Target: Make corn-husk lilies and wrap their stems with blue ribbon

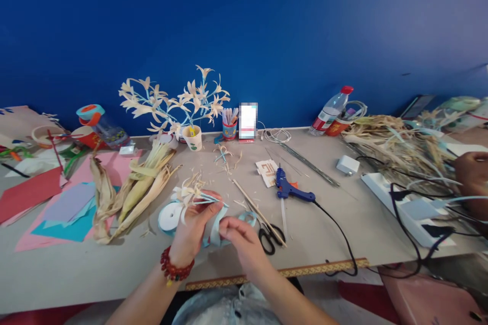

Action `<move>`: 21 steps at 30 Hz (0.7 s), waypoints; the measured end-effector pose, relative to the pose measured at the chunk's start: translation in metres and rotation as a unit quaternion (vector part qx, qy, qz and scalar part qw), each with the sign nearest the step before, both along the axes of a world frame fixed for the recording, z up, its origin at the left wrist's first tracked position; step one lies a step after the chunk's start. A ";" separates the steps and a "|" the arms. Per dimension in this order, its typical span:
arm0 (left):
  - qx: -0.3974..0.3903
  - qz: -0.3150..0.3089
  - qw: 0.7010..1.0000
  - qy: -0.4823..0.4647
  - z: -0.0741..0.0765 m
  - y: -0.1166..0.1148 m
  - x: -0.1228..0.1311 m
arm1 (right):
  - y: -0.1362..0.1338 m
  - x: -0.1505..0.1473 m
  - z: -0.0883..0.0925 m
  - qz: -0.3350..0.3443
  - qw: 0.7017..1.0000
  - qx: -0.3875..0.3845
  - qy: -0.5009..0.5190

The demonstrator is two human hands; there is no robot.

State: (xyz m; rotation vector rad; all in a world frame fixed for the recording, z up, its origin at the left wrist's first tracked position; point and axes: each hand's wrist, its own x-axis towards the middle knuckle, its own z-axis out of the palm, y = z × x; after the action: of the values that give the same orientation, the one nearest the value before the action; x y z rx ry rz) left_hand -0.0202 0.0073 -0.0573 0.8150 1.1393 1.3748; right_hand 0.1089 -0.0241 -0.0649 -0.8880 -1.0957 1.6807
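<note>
At table's near edge, left hand [192, 228] closed around husk flower [189, 194], fingers clamped on its stem, flower just above tabletop. Beside it, right hand [244, 241] pinches pale blue tape [215, 229] between thumb and forefinger; strip runs up to stem. Just left of hands, tape roll [170, 216] on table. To right, scissors [269, 237]; beyond, glue gun [290, 191]. At left, husks [133, 194] over coloured paper [68, 210]. Far right, another person's hand [473, 172].

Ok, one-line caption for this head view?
Left hand holds a husk flower while the right hand pinches pale blue ribbon beside scissors.
</note>
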 end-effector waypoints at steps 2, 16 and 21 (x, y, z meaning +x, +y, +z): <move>0.006 0.000 1.000 0.026 -0.001 0.002 -0.006 | -0.009 0.016 0.015 0.044 0.977 0.139 -0.155; -0.031 -0.106 0.994 -0.019 -0.013 0.011 -0.016 | 0.177 0.031 0.012 -0.034 0.788 0.387 -0.477; -0.050 -0.110 0.991 -0.049 -0.013 0.009 -0.018 | 0.209 -0.017 -0.007 -0.013 0.762 0.382 -0.523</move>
State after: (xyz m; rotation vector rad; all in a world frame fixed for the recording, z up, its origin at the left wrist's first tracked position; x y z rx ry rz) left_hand -0.0382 0.0165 -0.0706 0.7680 1.0026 1.1523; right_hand 0.0916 0.1844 -0.0723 -1.2513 -2.2544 0.4189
